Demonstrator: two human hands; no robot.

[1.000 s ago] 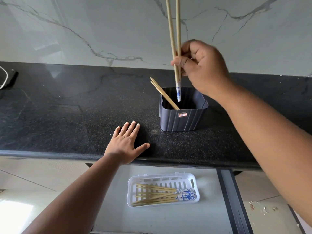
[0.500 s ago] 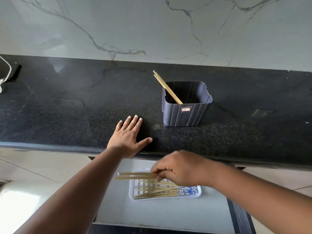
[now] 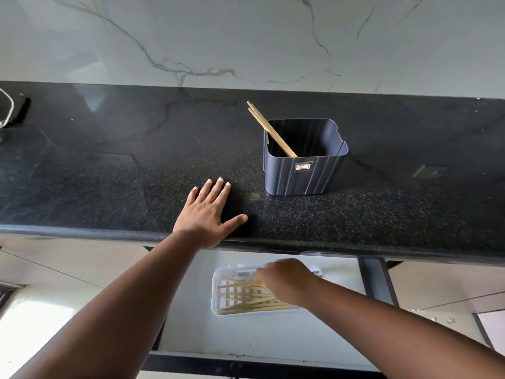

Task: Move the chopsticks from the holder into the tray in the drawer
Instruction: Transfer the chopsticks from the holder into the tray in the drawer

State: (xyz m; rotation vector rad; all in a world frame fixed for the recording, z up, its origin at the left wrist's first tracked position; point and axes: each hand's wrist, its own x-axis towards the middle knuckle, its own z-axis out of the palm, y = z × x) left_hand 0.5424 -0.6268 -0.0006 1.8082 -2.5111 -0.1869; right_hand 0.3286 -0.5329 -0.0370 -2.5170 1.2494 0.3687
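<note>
A dark ribbed holder (image 3: 303,176) stands on the black counter (image 3: 109,173) with two wooden chopsticks (image 3: 269,127) leaning out of its left corner. Below the counter edge an open drawer (image 3: 273,335) holds a white slotted tray (image 3: 216,296) with several chopsticks (image 3: 246,303) lying lengthwise in it. My right hand (image 3: 287,280) is low over the tray's right half, fingers curled round a pair of chopsticks (image 3: 240,283) that lies across the pile. It hides the tray's right end. My left hand (image 3: 207,214) rests flat on the counter near its front edge, fingers spread.
A marble wall rises behind the counter. A white cable and a dark object (image 3: 13,108) sit at the counter's far left. The drawer's dark right side rail (image 3: 374,280) runs beside the tray. Pale cabinet fronts flank the drawer.
My right hand lifted a pair of chopsticks out of the holder, carried it down past the counter edge and lowered it onto the pile in the tray. The left hand stayed put.
</note>
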